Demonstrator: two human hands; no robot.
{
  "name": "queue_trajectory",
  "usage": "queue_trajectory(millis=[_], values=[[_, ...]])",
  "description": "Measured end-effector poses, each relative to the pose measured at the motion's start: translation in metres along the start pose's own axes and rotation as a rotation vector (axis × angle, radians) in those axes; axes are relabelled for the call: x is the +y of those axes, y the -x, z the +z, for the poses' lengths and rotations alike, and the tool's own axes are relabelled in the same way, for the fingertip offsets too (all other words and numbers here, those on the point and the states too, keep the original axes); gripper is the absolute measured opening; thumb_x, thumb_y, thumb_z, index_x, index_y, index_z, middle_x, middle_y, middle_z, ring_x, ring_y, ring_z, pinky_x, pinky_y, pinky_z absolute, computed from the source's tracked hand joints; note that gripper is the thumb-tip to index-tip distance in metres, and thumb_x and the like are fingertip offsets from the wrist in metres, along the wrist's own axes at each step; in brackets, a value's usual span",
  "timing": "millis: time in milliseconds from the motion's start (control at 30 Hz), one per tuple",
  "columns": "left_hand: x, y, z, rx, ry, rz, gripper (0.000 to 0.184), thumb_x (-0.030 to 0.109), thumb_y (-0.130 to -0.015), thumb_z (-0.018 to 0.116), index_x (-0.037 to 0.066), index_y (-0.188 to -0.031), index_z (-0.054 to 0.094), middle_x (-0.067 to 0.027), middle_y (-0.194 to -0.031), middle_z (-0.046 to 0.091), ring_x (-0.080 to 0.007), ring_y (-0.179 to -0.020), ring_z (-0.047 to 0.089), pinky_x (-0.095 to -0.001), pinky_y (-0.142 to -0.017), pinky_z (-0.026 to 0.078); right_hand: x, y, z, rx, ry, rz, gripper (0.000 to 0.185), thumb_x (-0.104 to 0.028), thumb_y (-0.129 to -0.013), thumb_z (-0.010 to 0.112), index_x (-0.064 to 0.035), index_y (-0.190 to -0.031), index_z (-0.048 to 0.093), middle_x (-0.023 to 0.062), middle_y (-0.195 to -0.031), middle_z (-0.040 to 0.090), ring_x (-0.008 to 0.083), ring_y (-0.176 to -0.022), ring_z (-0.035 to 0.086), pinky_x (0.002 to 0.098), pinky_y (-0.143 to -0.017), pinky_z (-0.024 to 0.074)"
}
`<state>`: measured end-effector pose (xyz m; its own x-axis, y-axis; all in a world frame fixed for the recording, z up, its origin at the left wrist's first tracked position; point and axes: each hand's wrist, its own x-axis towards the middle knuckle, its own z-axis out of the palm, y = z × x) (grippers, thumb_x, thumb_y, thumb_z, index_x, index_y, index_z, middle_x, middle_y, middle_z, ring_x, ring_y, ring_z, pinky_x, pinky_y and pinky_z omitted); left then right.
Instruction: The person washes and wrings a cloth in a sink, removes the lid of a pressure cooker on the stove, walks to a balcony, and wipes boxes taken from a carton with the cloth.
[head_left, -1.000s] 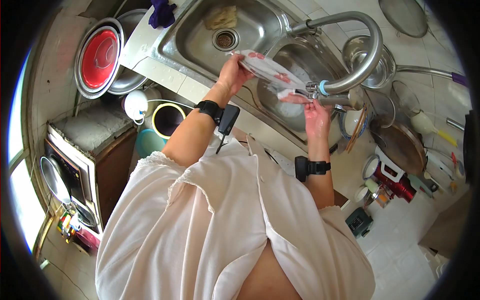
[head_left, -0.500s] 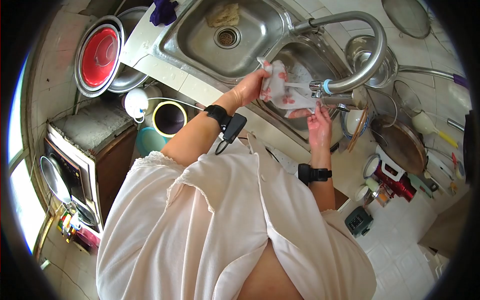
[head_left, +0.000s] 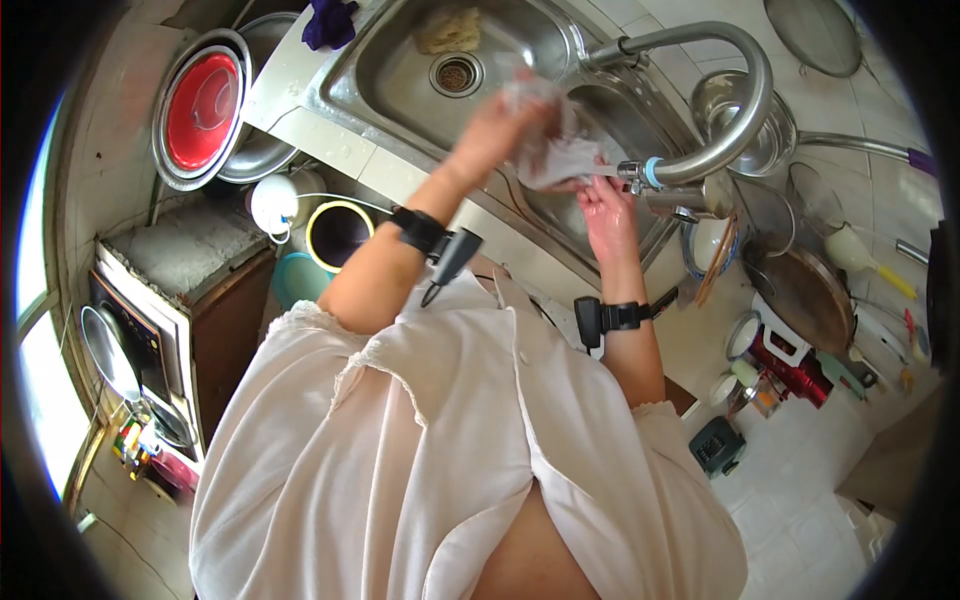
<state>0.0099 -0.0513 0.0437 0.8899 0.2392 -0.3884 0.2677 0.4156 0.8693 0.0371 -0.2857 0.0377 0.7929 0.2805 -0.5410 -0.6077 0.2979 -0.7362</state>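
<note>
A wet white cloth [head_left: 555, 165] with a red print is stretched over the right sink basin [head_left: 555, 215], under the tap spout [head_left: 630, 172]. My left hand [head_left: 508, 125] is smeared by motion, but the cloth bunches around its closed fingers. Close beside the spout, my right hand [head_left: 606, 205] pinches the cloth's near right edge between thumb and fingers. Motion blur hides the print's detail.
A yellow sponge-like clump [head_left: 450, 35] lies by the drain [head_left: 456, 74] in the left basin. The curved metal tap pipe [head_left: 745, 60] arches over the right side. Steel pan [head_left: 745, 120] stands behind it; a red bowl [head_left: 203, 108] sits in basins at left.
My left hand has moved up and slightly right with its part of the cloth, toward the divider between basins. My right hand has shifted up and left, still pinching the edge.
</note>
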Motion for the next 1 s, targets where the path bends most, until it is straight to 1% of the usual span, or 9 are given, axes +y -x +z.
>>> queue_trajectory(millis=[33,100,400,500,633,800,867,933,1000], values=[[-0.017,-0.013,-0.029,0.062,0.185,-0.018,0.032,0.033,-0.102,0.062,0.009,-0.124,0.066,-0.0044,-0.107,0.072,-0.0124,-0.088,0.068,-0.0286,-0.068,0.055,-0.002,-0.003,0.005,0.046,0.072,-0.027,0.021,-0.002,-0.096,0.066,-0.0029,-0.117,0.063,-0.0019,-0.092,0.060,0.0088,-0.078,0.052,0.0302,-0.077,0.0489],[-0.030,-0.025,-0.075,0.228,0.169,-0.104,0.033,0.037,-0.105,0.055,0.015,-0.129,0.060,-0.0018,-0.114,0.068,-0.0152,-0.092,0.068,-0.0331,-0.070,0.057,0.017,-0.023,-0.027,0.091,0.136,0.011,0.024,-0.001,-0.095,0.067,-0.0043,-0.118,0.064,-0.0013,-0.090,0.060,0.0090,-0.076,0.053,0.0288,-0.074,0.0482],[-0.045,-0.018,-0.111,0.320,0.655,-0.130,0.033,0.029,-0.111,0.042,0.018,-0.142,0.047,-0.0078,-0.131,0.059,-0.0260,-0.114,0.059,-0.0482,-0.099,0.053,0.017,-0.031,-0.050,0.512,0.166,-0.055,0.014,-0.004,-0.091,0.068,-0.0102,-0.102,0.063,-0.0034,-0.086,0.057,0.0083,-0.071,0.050,0.0252,-0.064,0.0414],[-0.053,-0.022,-0.126,0.181,0.769,-0.070,0.033,0.028,-0.111,0.041,0.021,-0.143,0.046,-0.0089,-0.135,0.058,-0.0281,-0.118,0.060,-0.0535,-0.101,0.051,-0.012,-0.019,-0.072,0.255,0.037,-0.230,0.019,-0.006,-0.091,0.068,-0.0121,-0.109,0.063,-0.0016,-0.095,0.060,0.0104,-0.079,0.052,0.0275,-0.068,0.0434],[-0.046,-0.023,-0.113,0.220,0.599,-0.120,0.037,0.032,-0.111,0.041,0.016,-0.144,0.045,-0.0112,-0.139,0.057,-0.0303,-0.127,0.057,-0.0555,-0.102,0.050,-0.019,-0.027,-0.059,0.465,0.105,-0.213,0.022,-0.008,-0.093,0.069,-0.0114,-0.114,0.064,-0.0012,-0.107,0.063,0.0110,-0.087,0.055,0.0299,-0.072,0.0458],[-0.034,-0.021,-0.097,0.288,0.517,-0.250,0.041,0.035,-0.111,0.041,0.011,-0.144,0.045,-0.0119,-0.142,0.054,-0.0305,-0.127,0.058,-0.0546,-0.104,0.050,0.015,-0.057,-0.042,0.152,0.638,-0.196,0.026,-0.024,-0.102,0.062,-0.0085,-0.123,0.065,0.0039,-0.119,0.067,0.0140,-0.102,0.063,0.0292,-0.081,0.0508],[-0.019,-0.013,-0.093,0.158,0.642,-0.238,0.042,0.036,-0.111,0.040,0.012,-0.145,0.044,-0.0130,-0.146,0.051,-0.0321,-0.129,0.056,-0.0555,-0.107,0.048,0.023,-0.074,-0.029,-0.026,0.883,0.414,0.038,-0.035,-0.105,0.056,-0.0077,-0.131,0.061,0.0089,-0.126,0.065,0.0191,-0.111,0.062,0.0328,-0.089,0.0526],[0.001,-0.004,-0.080,0.106,0.696,-0.223,0.043,0.036,-0.111,0.039,0.010,-0.146,0.043,-0.0139,-0.148,0.049,-0.0335,-0.131,0.054,-0.0561,-0.109,0.046,0.060,-0.076,-0.014,-0.033,0.767,0.631,0.045,-0.041,-0.105,0.054,-0.0065,-0.133,0.060,0.0125,-0.127,0.064,0.0228,-0.114,0.063,0.0365,-0.094,0.0525],[0.022,0.002,-0.068,0.057,0.750,-0.205,0.045,0.036,-0.112,0.038,0.009,-0.147,0.042,-0.0147,-0.149,0.048,-0.0348,-0.134,0.052,-0.0568,-0.112,0.044,0.110,-0.095,-0.016,0.107,0.468,0.525,0.051,-0.047,-0.102,0.060,-0.0028,-0.127,0.062,0.0125,-0.124,0.066,0.0249,-0.111,0.064,0.0394,-0.096,0.0524]])
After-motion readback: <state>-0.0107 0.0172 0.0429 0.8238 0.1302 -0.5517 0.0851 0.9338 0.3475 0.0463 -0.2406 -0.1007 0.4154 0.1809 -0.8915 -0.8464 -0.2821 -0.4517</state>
